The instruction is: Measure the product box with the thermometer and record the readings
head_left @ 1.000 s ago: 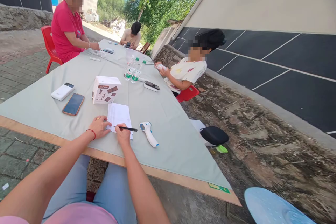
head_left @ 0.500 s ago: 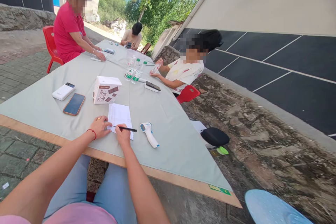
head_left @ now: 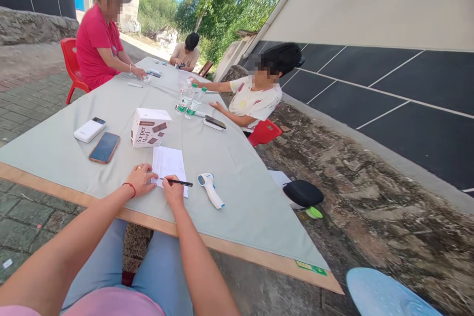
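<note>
My right hand (head_left: 173,190) grips a black pen (head_left: 179,182), its tip on a white sheet of paper (head_left: 169,162) that bears faint lines or print. Flat on the table at the paper's left edge lies my left hand (head_left: 142,180), fingers stretched out, with a ring and a red wrist string. Just beyond the paper stands a white box (head_left: 150,128) marked "Su-per Meal". To the right of my right hand is a white and blue infrared thermometer (head_left: 211,190). A phone (head_left: 104,147) and a white power bank (head_left: 89,129) lie to the left of the box.
Water bottles (head_left: 194,102) with green caps stand mid-table near another phone (head_left: 215,122). A person in a red top (head_left: 97,42) sits at the left, one in a patterned white top (head_left: 255,96) at the right, another at the far end. The tablecloth (head_left: 252,202) covers a wooden board.
The person at the right has reached a hand across toward the bottles. The person in red has drawn a hand back slightly. My own hands look the same.
</note>
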`<state>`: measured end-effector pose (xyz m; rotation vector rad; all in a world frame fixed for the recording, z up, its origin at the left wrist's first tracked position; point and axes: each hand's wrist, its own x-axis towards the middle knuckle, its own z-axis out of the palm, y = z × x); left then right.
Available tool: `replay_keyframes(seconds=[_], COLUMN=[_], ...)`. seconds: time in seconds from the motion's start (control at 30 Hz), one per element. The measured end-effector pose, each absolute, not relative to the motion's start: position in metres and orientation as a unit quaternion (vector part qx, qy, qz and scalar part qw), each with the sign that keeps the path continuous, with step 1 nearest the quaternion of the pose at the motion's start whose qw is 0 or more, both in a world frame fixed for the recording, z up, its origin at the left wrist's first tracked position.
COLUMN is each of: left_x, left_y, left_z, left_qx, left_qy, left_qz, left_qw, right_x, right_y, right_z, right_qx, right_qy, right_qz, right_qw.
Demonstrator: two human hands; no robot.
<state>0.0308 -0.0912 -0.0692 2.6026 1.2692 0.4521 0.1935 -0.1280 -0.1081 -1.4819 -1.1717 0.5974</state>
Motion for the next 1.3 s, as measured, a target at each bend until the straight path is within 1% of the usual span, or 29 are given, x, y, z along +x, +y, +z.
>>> replay_keyframes(seconds=[1.3], left_x=[0.0314], left_y=[-0.0922], left_z=[-0.0682], left_qx=[0.882], left_qy=[0.431], left_qz=[0.153], left_qw=[0.108], right_x=[0.1933], right_y=[-0.1315], right_z=[-0.1060], right_qx=[-0.629], right_qy=[-0.487], right_qz=[0.253], right_qw=[0.550])
